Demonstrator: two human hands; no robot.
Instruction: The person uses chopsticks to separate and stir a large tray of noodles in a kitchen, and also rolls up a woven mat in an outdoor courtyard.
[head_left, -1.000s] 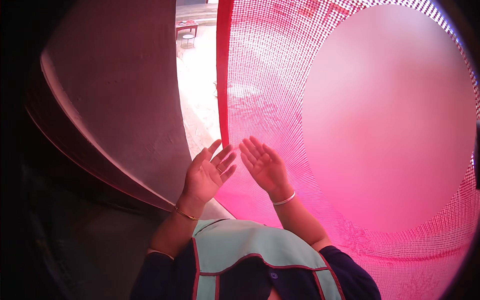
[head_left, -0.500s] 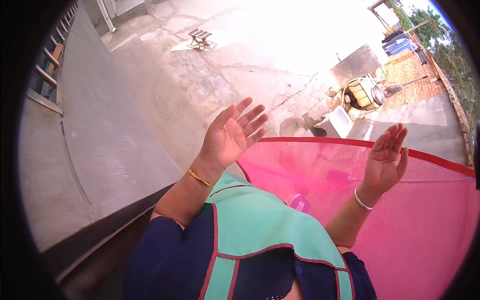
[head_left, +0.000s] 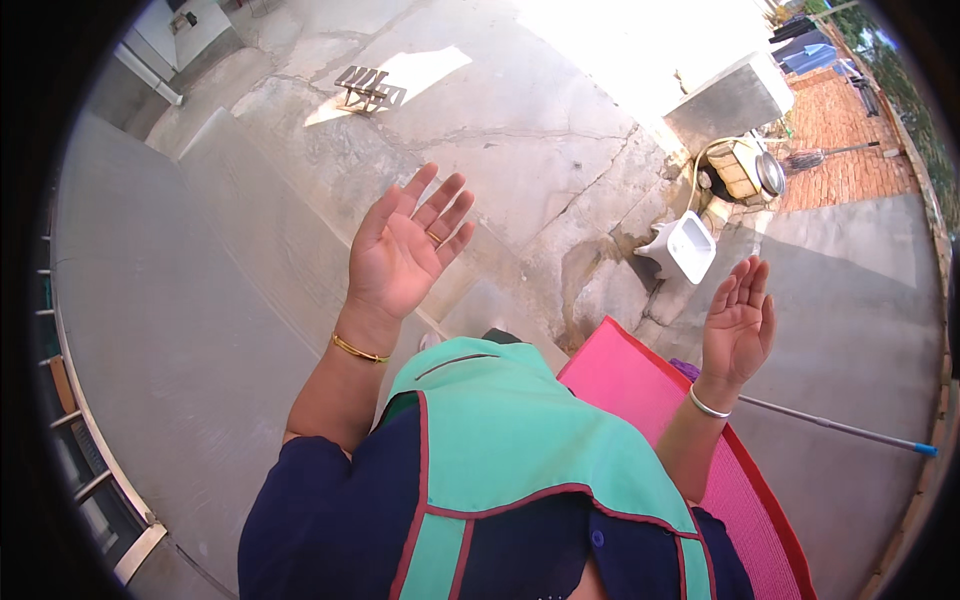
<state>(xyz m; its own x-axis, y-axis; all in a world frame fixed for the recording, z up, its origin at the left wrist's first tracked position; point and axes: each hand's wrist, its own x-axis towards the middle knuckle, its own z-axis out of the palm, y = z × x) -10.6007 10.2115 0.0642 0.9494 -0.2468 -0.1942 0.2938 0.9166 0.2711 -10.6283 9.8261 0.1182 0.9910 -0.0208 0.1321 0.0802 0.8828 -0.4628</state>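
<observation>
The mint-green cloth apron (head_left: 520, 430) is trimmed in dark red over a navy-blue cloth shirt (head_left: 320, 510). Near right, the pink mesh curtain (head_left: 625, 380) is edged in red; farther off, the rectangular plastic sink (head_left: 690, 248) is white.

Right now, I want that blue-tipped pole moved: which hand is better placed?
Likely the right hand: it is open and, in this view, close to the pole; the left hand, also open, appears farther away.
</observation>
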